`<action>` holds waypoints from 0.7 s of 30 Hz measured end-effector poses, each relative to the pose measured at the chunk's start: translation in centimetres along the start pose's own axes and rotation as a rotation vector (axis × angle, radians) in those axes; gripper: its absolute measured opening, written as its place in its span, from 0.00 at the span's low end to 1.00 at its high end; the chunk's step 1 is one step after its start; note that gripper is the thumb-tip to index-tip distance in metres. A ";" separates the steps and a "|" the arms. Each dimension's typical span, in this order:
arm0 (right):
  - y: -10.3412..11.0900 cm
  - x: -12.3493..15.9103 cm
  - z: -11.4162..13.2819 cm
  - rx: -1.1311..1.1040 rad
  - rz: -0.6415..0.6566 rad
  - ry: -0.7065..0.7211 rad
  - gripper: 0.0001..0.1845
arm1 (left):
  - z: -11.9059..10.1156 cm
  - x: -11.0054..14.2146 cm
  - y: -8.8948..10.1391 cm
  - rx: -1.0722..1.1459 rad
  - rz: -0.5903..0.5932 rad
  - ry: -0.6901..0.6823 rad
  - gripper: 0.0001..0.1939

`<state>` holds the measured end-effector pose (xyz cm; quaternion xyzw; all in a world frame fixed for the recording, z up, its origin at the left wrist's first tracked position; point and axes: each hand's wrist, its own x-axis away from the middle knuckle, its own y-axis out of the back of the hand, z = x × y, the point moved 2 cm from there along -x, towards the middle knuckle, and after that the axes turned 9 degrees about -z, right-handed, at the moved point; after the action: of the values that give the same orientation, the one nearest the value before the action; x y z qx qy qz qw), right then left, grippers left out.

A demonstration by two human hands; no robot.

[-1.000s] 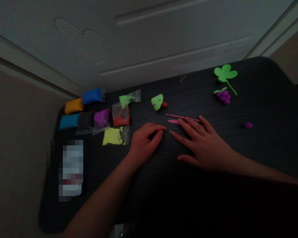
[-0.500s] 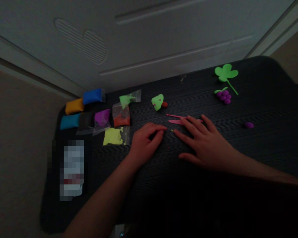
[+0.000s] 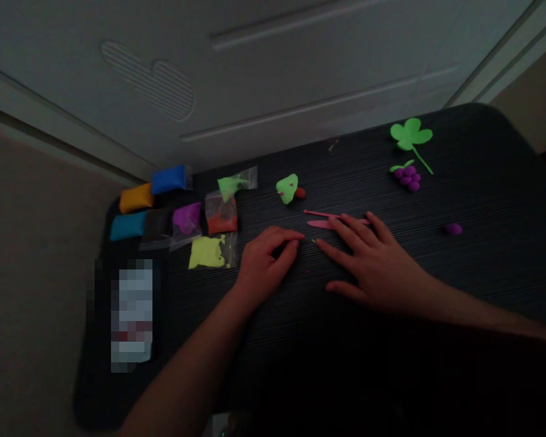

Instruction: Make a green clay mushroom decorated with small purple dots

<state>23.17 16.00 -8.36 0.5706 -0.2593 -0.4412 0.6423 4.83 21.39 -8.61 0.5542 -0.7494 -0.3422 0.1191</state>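
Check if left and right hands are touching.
Apart: the head view shows a gap of dark tabletop, with a tiny yellow-green piece in it, between left hand and right hand.

On the dark, wood-grained table [image 3: 486, 200], the left hand [image 3: 264, 262] holds thumb and forefinger close together. The spread right hand [image 3: 373, 267] has its forefinger just beside a tiny yellow-green sliver [image 3: 313, 241], other fingers over a flat pink blade-shaped tool [image 3: 318, 224]. A light-green and red clay-like tree shape [image 3: 287, 189] lies towards the far edge; a purple clay-like ball cluster [image 3: 408, 177] lies near the far right corner, plastic-bagged purple material [image 3: 187, 218] towards the far left corner.
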 end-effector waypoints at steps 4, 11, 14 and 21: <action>0.0 0.0 0.3 -0.004 -0.012 0.023 0.33 | 0.0 0.0 0.0 0.009 -0.002 0.002 0.09; -0.2 0.0 0.3 0.005 -0.022 0.023 0.33 | 0.1 0.0 0.0 0.009 0.001 0.025 0.09; -0.2 0.0 0.2 0.011 -0.026 -0.013 0.33 | 0.0 0.0 0.0 0.003 0.014 0.030 0.09; -0.1 0.1 0.1 0.000 -0.032 -0.024 0.33 | 0.0 -0.1 0.0 -0.003 0.010 0.022 0.09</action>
<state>23.06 15.89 -8.42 0.5692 -0.2577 -0.4582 0.6321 4.83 21.50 -8.58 0.5542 -0.7502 -0.3365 0.1300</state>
